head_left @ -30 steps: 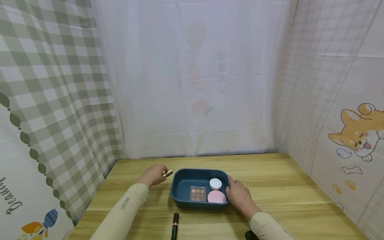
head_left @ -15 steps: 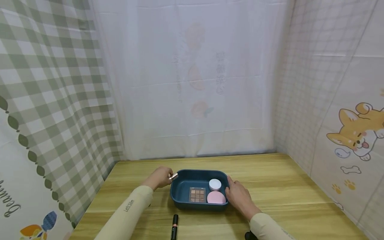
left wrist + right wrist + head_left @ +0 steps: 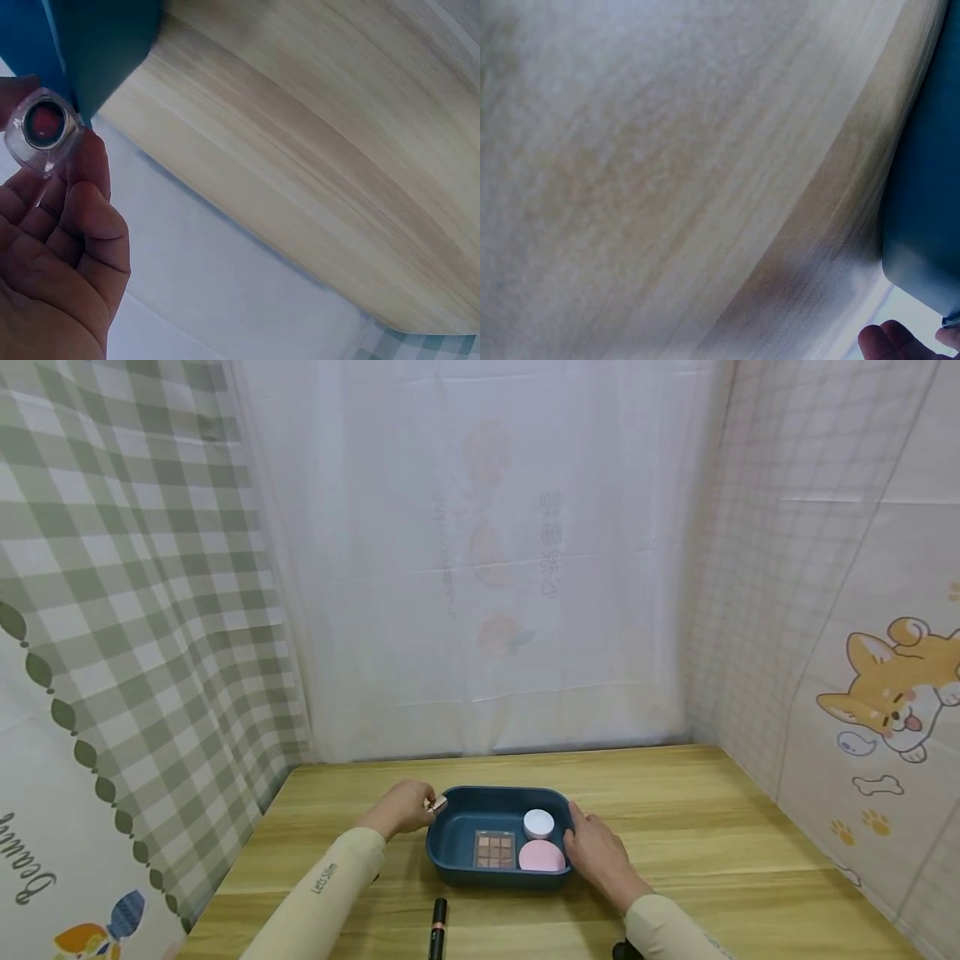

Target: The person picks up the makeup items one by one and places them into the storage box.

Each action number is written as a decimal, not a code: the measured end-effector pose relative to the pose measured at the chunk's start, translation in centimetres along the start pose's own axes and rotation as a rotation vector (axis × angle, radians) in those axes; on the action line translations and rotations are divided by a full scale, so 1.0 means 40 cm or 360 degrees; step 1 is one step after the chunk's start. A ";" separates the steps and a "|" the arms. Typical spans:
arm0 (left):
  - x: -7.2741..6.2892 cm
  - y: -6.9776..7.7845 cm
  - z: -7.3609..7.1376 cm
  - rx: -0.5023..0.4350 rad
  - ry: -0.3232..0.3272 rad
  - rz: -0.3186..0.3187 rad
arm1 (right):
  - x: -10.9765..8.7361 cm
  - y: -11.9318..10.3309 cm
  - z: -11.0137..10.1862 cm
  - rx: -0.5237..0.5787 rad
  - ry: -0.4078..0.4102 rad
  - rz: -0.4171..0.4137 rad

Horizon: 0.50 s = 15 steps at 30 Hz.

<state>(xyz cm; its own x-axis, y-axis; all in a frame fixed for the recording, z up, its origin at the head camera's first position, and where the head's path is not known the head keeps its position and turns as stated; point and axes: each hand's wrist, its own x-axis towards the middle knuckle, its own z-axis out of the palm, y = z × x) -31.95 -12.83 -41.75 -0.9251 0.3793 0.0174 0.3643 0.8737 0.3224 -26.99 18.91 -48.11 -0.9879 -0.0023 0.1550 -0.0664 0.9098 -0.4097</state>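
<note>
My left hand (image 3: 405,807) pinches a small shiny lipstick tube (image 3: 437,805) at the left rim of a dark blue box (image 3: 504,878). In the left wrist view, the tube's clear end (image 3: 45,126) faces the camera, with a metallic ring and red inside. Beyond it stands the box wall (image 3: 112,52). My right hand (image 3: 600,853) holds the box's right rim; in the right wrist view only a few fingertips (image 3: 889,341) show below its side. Inside the box lie an eyeshadow palette (image 3: 494,850), a round white-lidded jar (image 3: 538,824) and a pink rounded item (image 3: 542,856).
A black tube with a pinkish band (image 3: 438,927) lies on the wooden table (image 3: 652,810) in front of the box. Near the right sleeve is a dark object (image 3: 626,951), partly hidden. Cloth curtains (image 3: 480,610) enclose the table at the back and sides.
My left hand has moved right, bringing the lipstick tube from beside the box to its left rim, with the tube's angle shifting slightly. The right hand has kept its place on the box.
</note>
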 end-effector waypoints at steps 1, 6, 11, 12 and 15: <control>0.001 0.003 0.001 -0.0004 -0.0013 -0.0007 | -0.001 -0.001 -0.001 0.0008 0.0004 0.0000; 0.007 0.017 0.007 -0.0002 -0.0052 -0.0005 | -0.007 -0.002 -0.004 0.0035 0.0028 -0.0006; 0.010 0.020 0.017 0.0008 -0.0054 -0.0004 | -0.006 -0.004 -0.002 0.0032 0.0024 -0.0005; 0.010 0.021 0.018 0.0011 -0.0055 -0.0002 | -0.006 -0.004 -0.002 0.0030 0.0026 -0.0006; 0.011 0.022 0.020 0.0018 -0.0054 0.0016 | -0.003 -0.004 -0.001 0.0023 0.0022 -0.0002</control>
<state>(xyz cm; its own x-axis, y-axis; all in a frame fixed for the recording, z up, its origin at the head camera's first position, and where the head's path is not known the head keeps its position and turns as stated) -31.95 -11.66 -42.22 -0.9172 0.3982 -0.0113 0.3753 0.8731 0.3114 -26.83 18.80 -48.03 -0.9858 0.0027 0.1679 -0.0695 0.9037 -0.4225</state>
